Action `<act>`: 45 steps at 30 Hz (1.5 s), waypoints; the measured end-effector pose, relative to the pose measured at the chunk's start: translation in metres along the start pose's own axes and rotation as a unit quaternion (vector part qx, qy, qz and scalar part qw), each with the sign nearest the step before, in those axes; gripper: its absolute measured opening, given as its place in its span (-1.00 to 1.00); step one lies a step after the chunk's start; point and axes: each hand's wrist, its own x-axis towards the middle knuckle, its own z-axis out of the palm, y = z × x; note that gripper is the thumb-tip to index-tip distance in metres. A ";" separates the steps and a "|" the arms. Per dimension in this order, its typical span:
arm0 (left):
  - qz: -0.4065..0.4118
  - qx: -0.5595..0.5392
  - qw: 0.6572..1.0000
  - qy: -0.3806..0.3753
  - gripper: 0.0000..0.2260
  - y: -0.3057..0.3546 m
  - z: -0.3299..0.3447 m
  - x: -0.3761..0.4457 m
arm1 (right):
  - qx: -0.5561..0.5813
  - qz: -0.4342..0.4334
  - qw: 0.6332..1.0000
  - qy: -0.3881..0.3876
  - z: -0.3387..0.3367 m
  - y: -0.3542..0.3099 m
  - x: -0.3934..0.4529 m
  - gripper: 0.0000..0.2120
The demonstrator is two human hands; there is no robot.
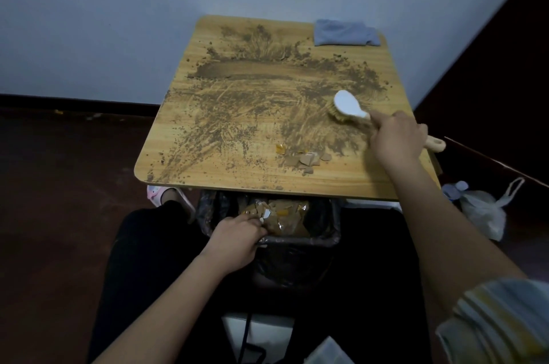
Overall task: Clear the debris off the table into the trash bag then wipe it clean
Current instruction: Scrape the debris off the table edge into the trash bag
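Nearest to us, our left hand (237, 237) curls its fingers (255, 222) over the rim of one black trash bag (331, 240), gripping the crinkled plastic where it lines a bin below the table's near edge. Inside the bag lie many flat tan shards (286, 215), too jumbled to count, with one small white chip among them.

Above it sits one square wooden table (208, 167) with rounded corners and a pale, streaked grain. Near its front right lies a small cluster of broken tan shards (307, 159), about six, flat and angular, and just to their left one glossy orange fragment (280, 149). Brown dirt (237, 102), grainy and dry, is smeared across most of the top in curved streaks, thickest in a band toward the far side.

Our right hand (396, 142) is closed around the pale handle of one brush (352, 108), its white oval back up and its tan bristles on the table at the right side.

At the far right corner lies one blue cloth (344, 32), soft and folded.

On the dark floor to the right slumps one white plastic bag (484, 209).
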 end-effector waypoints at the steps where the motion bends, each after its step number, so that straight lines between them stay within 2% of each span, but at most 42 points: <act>1: 0.001 0.001 1.000 -0.002 -0.71 0.001 0.000 0.001 | -0.007 0.014 1.000 -0.009 -0.002 0.002 0.006 -0.62; 7: 0.006 -0.006 1.000 -0.002 -0.71 0.003 0.001 0.002 | -0.060 0.087 0.992 -0.066 -0.008 0.001 0.039 -0.61; 16: 0.002 -0.010 1.000 0.002 -0.74 0.001 0.003 0.003 | -0.050 0.092 0.989 -0.105 -0.011 0.001 0.046 -0.69; 19: 0.000 -0.007 1.000 -0.001 -0.74 -0.001 0.005 0.003 | -0.048 0.062 0.990 -0.115 -0.016 -0.002 0.035 -0.75; 23: 0.002 -0.012 1.000 -0.003 -0.75 0.000 0.005 0.003 | -0.003 -0.003 0.995 -0.103 -0.023 -0.002 0.016 -0.71; 26: 0.004 -0.007 1.000 -0.006 -0.74 0.002 0.004 0.001 | 0.003 0.010 0.997 -0.079 -0.025 -0.001 0.009 -0.66; 29: 0.002 -0.009 1.000 -0.004 -0.73 0.003 0.004 0.001 | -0.019 0.012 0.993 -0.117 -0.022 -0.008 0.003 -0.67; 35: 0.003 -0.007 1.000 0.003 -0.72 0.003 0.003 0.000 | 0.006 -0.074 0.990 -0.122 -0.026 -0.025 -0.019 -0.74; 41: 0.001 -0.006 1.000 0.003 -0.72 0.002 0.004 -0.002 | 0.038 -0.025 0.994 -0.097 -0.033 -0.022 -0.023 -0.72; 45: 0.003 -0.001 1.000 0.008 -0.74 0.001 0.004 -0.001 | -0.008 -0.064 0.992 -0.108 -0.029 -0.030 -0.039 -0.74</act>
